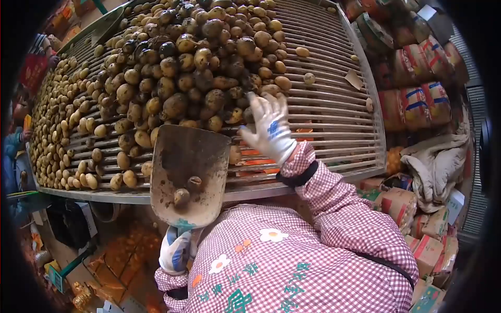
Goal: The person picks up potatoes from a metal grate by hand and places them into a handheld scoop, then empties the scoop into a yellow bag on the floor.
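My left hand, in a white and blue glove, is closed round the handle of a dirty metal scoop. The scoop's front lip lies over the near edge of the slatted rack, and two small potatoes rest in its pan. A heap of soil-stained potatoes rises just beyond it. At the heap's right side my right hand, in a white glove with blue print, reaches over the bars with fingers spread. Its fingertips are right by the dark, muddy potatoes, and nothing shows in its palm.
The slatted metal rack carries a few stray potatoes and a cardboard scrap on its right. Stacked red-banded sacks and a grey cloth line the right side. A person's blue sleeve shows at far left, near a black crate.
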A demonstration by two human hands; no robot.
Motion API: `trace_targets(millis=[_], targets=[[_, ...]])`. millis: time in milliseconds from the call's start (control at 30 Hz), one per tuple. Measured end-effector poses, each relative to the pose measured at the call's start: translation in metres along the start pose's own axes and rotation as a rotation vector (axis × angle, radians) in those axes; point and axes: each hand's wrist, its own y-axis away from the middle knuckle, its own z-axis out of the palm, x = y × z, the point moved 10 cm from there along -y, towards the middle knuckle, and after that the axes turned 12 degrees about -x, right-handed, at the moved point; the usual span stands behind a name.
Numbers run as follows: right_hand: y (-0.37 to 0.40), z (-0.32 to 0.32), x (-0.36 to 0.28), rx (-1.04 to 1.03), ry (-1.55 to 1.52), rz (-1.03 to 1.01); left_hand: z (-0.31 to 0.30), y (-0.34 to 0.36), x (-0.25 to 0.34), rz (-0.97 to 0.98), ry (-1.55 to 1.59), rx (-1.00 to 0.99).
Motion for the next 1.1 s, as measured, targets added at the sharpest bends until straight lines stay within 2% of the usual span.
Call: trace_targets(millis=[100, 167, 200, 233, 333, 433, 500, 533, 600, 633, 667, 733, 800, 867, 933, 1100], targets=[[-0.008, 0.02, 0.02, -0.159, 0.02, 0.053, -0.002, -0.007, -0.003, 0.026, -0.004, 0.026], [-0.012, 0.025, 0.019, -0.168, 0.019, 0.046, 0.0, -0.009, 0.003, 0.037, 0.032, 0.032], [-0.013, 0.028, 0.018, -0.177, 0.016, 0.044, 0.006, -0.008, 0.006, -0.016, 0.055, -0.002], [-0.012, 0.023, 0.02, -0.136, -0.039, 0.058, 0.011, -0.008, 0.005, -0.068, 0.078, -0.036], [-0.005, 0.02, 0.028, -0.045, -0.171, 0.058, 0.006, -0.016, 0.006, 0.002, 0.044, 0.027], [0.0, 0.013, 0.024, 0.009, -0.219, 0.05, 0.017, -0.016, 0.015, -0.074, 0.019, -0.026], [0.002, -0.001, 0.018, 0.065, -0.261, 0.04, 0.018, -0.023, 0.013, -0.041, 0.022, -0.006], [0.002, -0.008, 0.015, 0.069, -0.261, 0.034, 0.017, -0.026, 0.015, -0.008, 0.024, 0.017], [0.001, -0.019, 0.008, -0.024, -0.536, 0.011, 0.021, -0.026, 0.02, -0.012, 0.032, 0.003], [0.0, -0.029, -0.01, -0.052, -0.62, -0.116, 0.024, -0.026, 0.021, -0.019, 0.036, -0.017], [-0.001, -0.035, -0.032, -0.163, -0.715, -0.273, 0.024, -0.026, 0.02, -0.018, 0.037, -0.015], [-0.002, -0.048, -0.043, -0.026, -0.706, -0.391, 0.024, -0.024, 0.019, -0.037, 0.064, -0.011], [-0.019, -0.035, -0.025, 0.09, -0.424, -0.244, 0.022, -0.023, 0.02, 0.019, 0.04, 0.004], [-0.034, -0.024, -0.023, 0.089, -0.178, -0.143, 0.017, -0.019, 0.022, 0.069, 0.013, 0.018], [-0.043, -0.013, -0.036, 0.025, -0.116, -0.096, 0.015, -0.015, 0.011, -0.01, 0.072, -0.022], [-0.052, 0.021, -0.046, 0.035, -0.07, -0.075, 0.015, -0.013, 0.016, -0.008, 0.077, 0.028]])
